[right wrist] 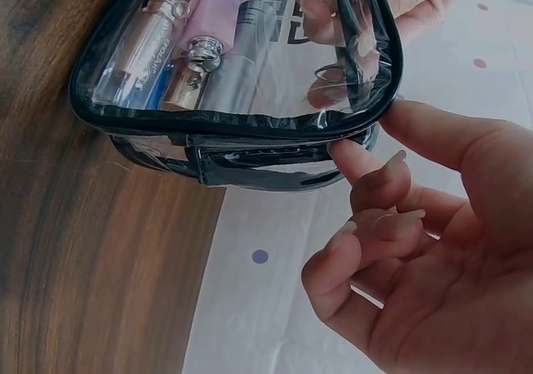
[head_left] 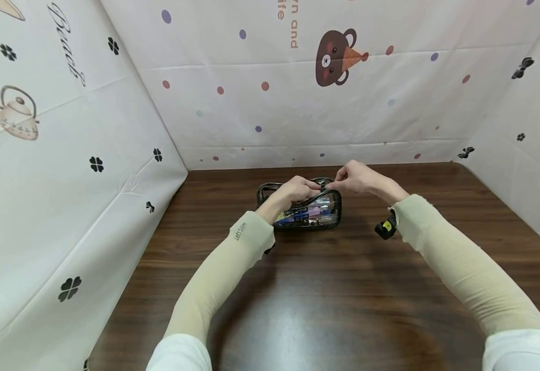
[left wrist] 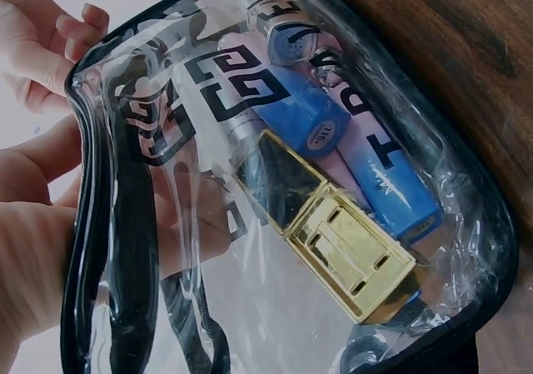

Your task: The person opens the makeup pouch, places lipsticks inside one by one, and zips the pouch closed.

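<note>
A clear cosmetic pouch (head_left: 314,216) with black piping and black lettering stands near the table's back edge. Its top edge bows apart between the hands. Through the clear side show blue tubes (left wrist: 391,174), a gold-and-black case (left wrist: 350,257) and a pink tube (right wrist: 208,16) with a silver collar. My left hand (head_left: 293,190) grips the pouch's upper rim, some fingers visible through the plastic. At the upper right corner, my right hand (head_left: 360,178) pinches the black edge between thumb and index finger; its other fingers curl beside the pouch. Whether it holds a zipper pull is hidden.
The dark wooden table (head_left: 316,288) extends in front of the pouch. A white patterned cloth wall (head_left: 251,113) rises close behind it, with another cloth wall (head_left: 112,216) on the left and one (head_left: 529,170) on the right.
</note>
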`<action>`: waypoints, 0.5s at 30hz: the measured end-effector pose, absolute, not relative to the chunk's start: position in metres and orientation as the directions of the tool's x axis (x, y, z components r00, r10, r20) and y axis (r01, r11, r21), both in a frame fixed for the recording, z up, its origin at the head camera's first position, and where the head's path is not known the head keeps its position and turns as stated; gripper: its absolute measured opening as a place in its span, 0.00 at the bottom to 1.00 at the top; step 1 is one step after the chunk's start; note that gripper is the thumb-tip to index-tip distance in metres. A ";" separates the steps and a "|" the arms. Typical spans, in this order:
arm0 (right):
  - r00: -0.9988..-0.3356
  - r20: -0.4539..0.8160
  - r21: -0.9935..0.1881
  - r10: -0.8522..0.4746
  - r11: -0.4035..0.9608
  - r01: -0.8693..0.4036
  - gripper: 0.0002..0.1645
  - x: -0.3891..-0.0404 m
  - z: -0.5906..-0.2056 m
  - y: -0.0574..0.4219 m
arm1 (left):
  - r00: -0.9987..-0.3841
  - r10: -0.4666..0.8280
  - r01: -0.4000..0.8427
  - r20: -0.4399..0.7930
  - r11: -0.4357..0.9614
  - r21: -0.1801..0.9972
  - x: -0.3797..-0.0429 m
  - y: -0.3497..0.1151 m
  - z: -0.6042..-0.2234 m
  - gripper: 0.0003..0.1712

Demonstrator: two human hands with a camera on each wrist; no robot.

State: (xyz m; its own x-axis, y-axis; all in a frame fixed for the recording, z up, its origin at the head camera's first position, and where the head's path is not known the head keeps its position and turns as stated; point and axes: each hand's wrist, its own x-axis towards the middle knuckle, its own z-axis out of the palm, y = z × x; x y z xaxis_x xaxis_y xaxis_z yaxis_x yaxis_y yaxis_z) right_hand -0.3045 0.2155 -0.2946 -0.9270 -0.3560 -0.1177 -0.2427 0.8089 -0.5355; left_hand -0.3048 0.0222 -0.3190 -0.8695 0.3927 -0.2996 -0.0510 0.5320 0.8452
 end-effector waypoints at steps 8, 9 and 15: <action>-0.927 -0.126 -0.542 -0.353 0.807 -0.233 0.18 -0.304 -0.295 0.217 | -0.872 0.380 -0.116 -0.309 0.452 0.885 -0.306 0.022 -0.322 0.16; -0.927 -0.126 -0.541 -0.352 0.808 -0.233 0.18 -0.304 -0.295 0.217 | -0.872 0.386 -0.109 -0.300 0.443 0.890 -0.306 0.023 -0.322 0.15; -0.924 -0.124 -0.533 -0.363 0.809 -0.246 0.18 -0.304 -0.295 0.217 | -0.896 0.406 0.025 -0.181 0.453 0.891 -0.303 0.025 -0.322 0.09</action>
